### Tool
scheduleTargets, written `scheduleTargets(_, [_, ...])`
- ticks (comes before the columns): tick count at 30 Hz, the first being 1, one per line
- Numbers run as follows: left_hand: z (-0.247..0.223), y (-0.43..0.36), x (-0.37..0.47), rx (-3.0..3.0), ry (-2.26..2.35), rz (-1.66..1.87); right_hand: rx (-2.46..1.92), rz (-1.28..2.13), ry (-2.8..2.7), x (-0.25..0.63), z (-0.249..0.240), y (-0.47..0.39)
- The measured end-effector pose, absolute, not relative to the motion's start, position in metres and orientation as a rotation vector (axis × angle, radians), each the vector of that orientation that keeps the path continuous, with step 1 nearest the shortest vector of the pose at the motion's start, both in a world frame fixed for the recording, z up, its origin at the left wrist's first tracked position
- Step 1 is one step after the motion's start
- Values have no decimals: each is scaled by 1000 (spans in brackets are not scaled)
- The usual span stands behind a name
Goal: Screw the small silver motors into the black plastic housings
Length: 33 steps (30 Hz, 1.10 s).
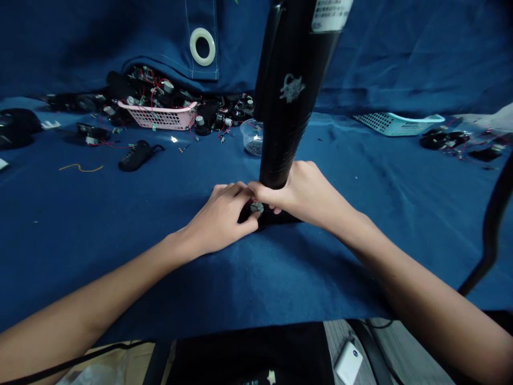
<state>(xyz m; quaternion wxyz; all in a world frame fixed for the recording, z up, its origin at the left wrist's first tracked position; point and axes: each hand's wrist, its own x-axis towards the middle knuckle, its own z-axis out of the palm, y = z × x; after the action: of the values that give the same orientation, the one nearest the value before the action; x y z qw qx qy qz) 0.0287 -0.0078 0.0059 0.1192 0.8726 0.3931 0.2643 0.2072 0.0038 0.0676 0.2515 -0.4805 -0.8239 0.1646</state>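
Observation:
A thick black electric screwdriver [294, 101] stands nearly upright at the middle, with a white label near its top. My right hand [304, 192] is closed around its lower end, thumb toward the left. Its tip is hidden behind my fingers. My left hand [226, 214] rests on the blue cloth [160, 299], fingers curled around a small black part with a round, pale, motor-like piece [256, 207]. Most of that part is covered by my hands, which meet right beneath the tool.
Black parts with red wires fill a pink basket [160, 116] and lie around it. A clear cup [252, 140] of tiny dark pieces stands behind the screwdriver. A turquoise basket [401, 124] and wired parts are at right. A black device [139, 155] lies at left.

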Motion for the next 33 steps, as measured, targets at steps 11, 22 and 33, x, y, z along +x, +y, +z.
scheduleTargets(11, [39,-7,23,2350,1115,1143,-1330,603,-2187,209,68,2])
scheduleTargets(22, [115,3,75,1892,782,1366,-1368,738,-2126,211,67,2])
scheduleTargets(33, [98,-1,81,1772,771,1478,-1317,615,-2199,210,67,1])
